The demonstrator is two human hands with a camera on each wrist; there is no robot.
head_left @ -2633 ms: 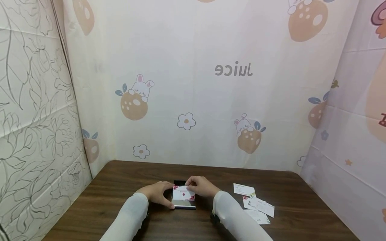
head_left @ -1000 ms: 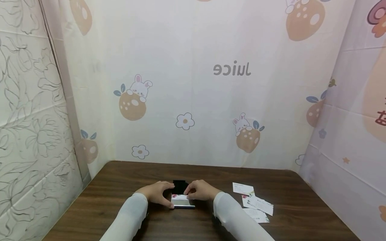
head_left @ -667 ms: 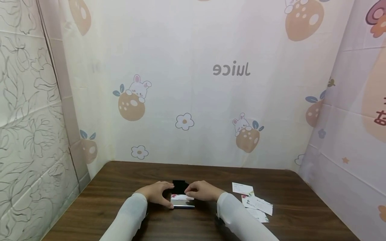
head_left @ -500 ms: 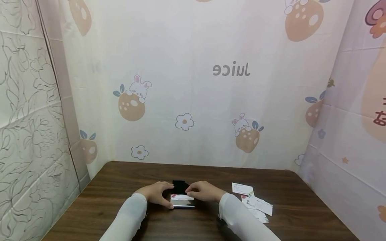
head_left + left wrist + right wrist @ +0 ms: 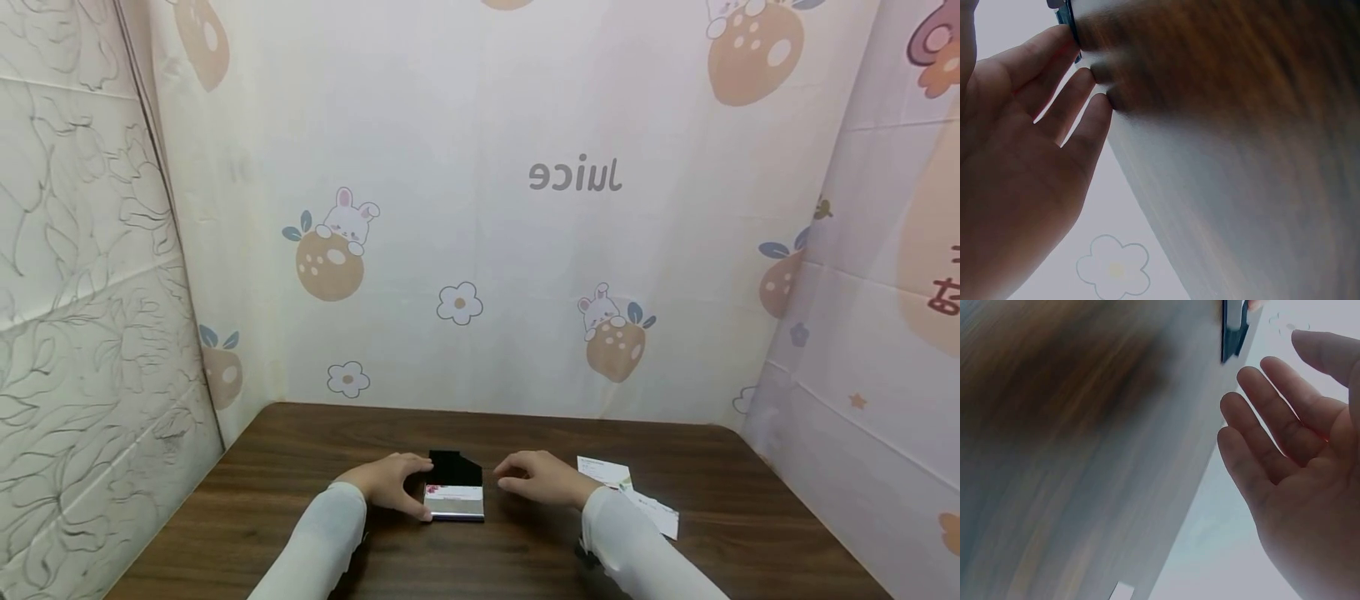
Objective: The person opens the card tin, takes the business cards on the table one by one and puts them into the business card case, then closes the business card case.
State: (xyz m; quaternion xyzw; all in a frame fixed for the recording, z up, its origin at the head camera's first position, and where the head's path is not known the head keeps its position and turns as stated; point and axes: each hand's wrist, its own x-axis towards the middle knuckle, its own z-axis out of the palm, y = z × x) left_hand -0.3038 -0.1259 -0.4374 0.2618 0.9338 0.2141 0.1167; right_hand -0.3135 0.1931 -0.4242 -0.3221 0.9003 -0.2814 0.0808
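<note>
An opened business card case point(image 5: 454, 468) lies flat on the table in the head view, its black lid folded back and a silver edge at the front. Inside it sits a white business card point(image 5: 459, 492) with pink flowers at its left corner. My left hand point(image 5: 388, 482) holds the case at its left side, thumb at the front corner and fingertips by the lid. In the left wrist view, fingertips meet the case's dark edge point(image 5: 1072, 25). To the right of the case hovers my right hand point(image 5: 542, 478), fingers loosely bent, with nothing in them.
Loose business cards point(image 5: 600, 470) lie on the brown wooden table point(image 5: 337, 425) at right, partly covered by my right sleeve point(image 5: 637, 542). A printed curtain point(image 5: 480, 233) hangs behind the table's back edge, with further curtains at both sides.
The flowered card has slid down toward the front of the case, uncovering the black lid. My right hand has let go of it and moved right; the left hand has stayed at the case.
</note>
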